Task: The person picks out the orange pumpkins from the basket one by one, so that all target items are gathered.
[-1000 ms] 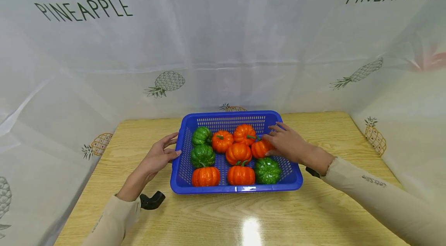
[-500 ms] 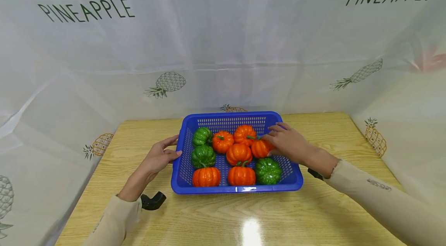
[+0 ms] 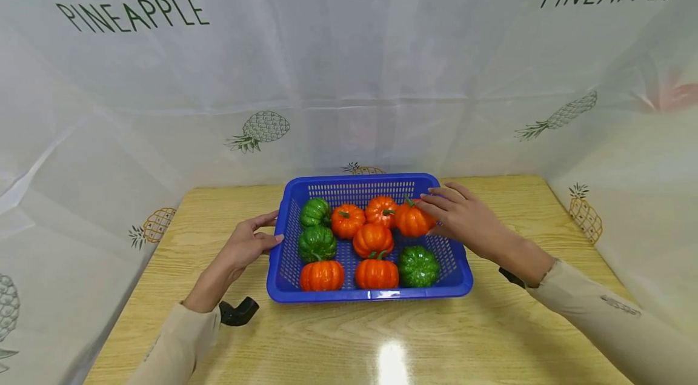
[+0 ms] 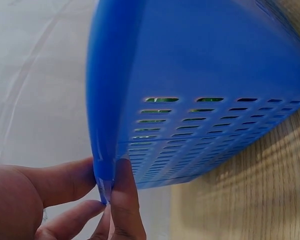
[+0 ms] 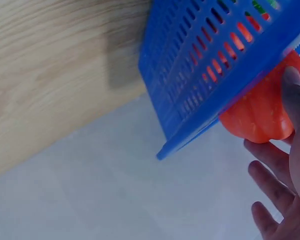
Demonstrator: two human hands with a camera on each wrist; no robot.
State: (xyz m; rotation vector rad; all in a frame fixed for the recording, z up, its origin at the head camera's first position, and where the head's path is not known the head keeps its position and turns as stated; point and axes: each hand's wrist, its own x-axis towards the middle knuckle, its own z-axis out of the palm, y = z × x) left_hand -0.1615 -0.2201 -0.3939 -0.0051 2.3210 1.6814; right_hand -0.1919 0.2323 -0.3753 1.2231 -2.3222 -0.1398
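A blue plastic basket with slotted walls holds several small orange and green pumpkins, all glossy. My left hand pinches the basket's left rim; in the left wrist view its thumb and fingers lie on either side of the edge. At the basket's back right, my right hand grips an orange pumpkin between thumb and fingers. The right wrist view has that pumpkin raised to rim height, partly behind the wall. Beside it sits another orange pumpkin, and a green pumpkin lies in front.
The basket stands on a light wood table near its back edge. Behind and at the sides hangs a pale sheet printed with pineapples. A black wrist mount shows under the left wrist.
My right hand has lifted the orange pumpkin and shifted it slightly back and to the right. My left hand and the basket stay where they were.
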